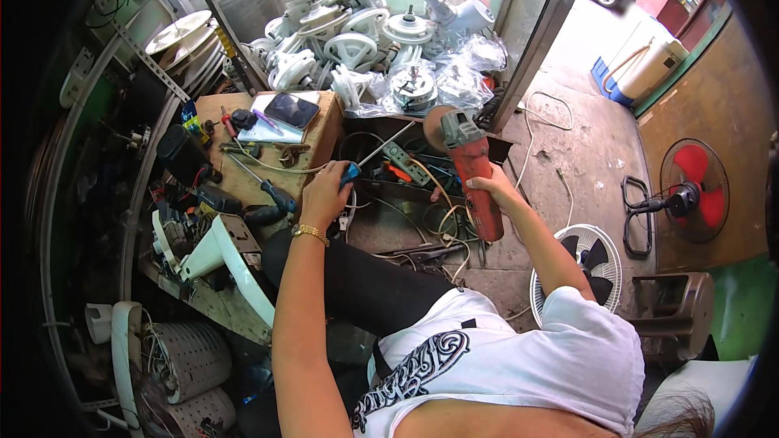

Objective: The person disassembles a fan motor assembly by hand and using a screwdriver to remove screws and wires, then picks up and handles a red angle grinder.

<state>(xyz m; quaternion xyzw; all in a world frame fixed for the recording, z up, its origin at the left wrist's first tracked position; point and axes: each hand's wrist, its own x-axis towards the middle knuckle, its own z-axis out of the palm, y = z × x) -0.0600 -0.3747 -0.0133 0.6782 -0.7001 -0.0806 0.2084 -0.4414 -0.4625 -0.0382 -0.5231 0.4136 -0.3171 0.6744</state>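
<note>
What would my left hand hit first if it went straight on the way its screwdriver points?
With the blue-handled screwdriver leading, your left hand would probably first meet the brown disc on the angle grinder in your right hand. Depth is unclear, so it might pass over or under.

Bright daylight from upper right, floor (596,45) washed out at its far edge, dim lower left, grinder (479,186) fairly sharp, black fisheye rim
</note>
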